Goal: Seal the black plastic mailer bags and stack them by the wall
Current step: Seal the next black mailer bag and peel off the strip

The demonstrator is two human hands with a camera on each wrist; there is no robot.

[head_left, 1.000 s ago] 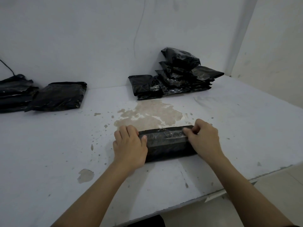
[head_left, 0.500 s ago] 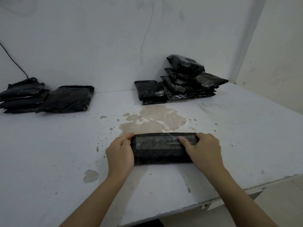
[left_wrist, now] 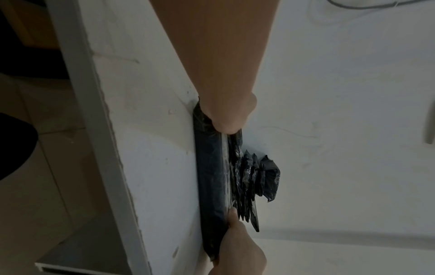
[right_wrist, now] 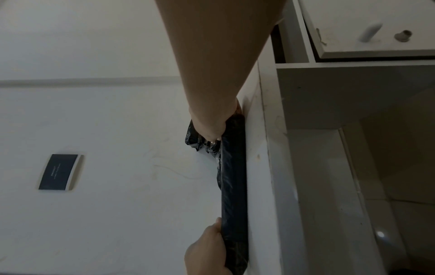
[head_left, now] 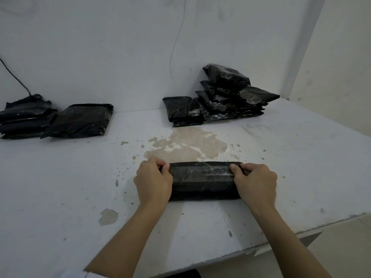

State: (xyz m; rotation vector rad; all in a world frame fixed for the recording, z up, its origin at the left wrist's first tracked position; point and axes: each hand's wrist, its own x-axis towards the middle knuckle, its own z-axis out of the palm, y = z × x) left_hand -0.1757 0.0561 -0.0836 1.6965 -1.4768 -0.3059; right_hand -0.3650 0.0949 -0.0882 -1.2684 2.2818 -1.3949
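A folded black mailer bag [head_left: 202, 180] lies flat on the white table [head_left: 60, 197], near its front edge, with a shiny clear strip along its far side. My left hand [head_left: 163, 166] pinches the bag's left end, thumb on top. At the right end my right hand [head_left: 237, 168] pinches it the same way. The left wrist view shows the bag [left_wrist: 210, 186] edge-on between both hands, and the right wrist view shows the bag [right_wrist: 234, 195] likewise. A stack of several black bags [head_left: 220, 99] stands by the back wall, right of centre.
More black bags [head_left: 80, 120] and a second pile [head_left: 24, 115] lie at the back left under a black cable [head_left: 14, 75]. A brown bare patch [head_left: 188, 145] marks the tabletop beyond the bag. The side wall [head_left: 341, 67] closes the right. The table's front edge [head_left: 281, 240] is close.
My left hand came off the top of the bag's left end and now pinches that end. My right hand slid along the flap from the middle to the right end.
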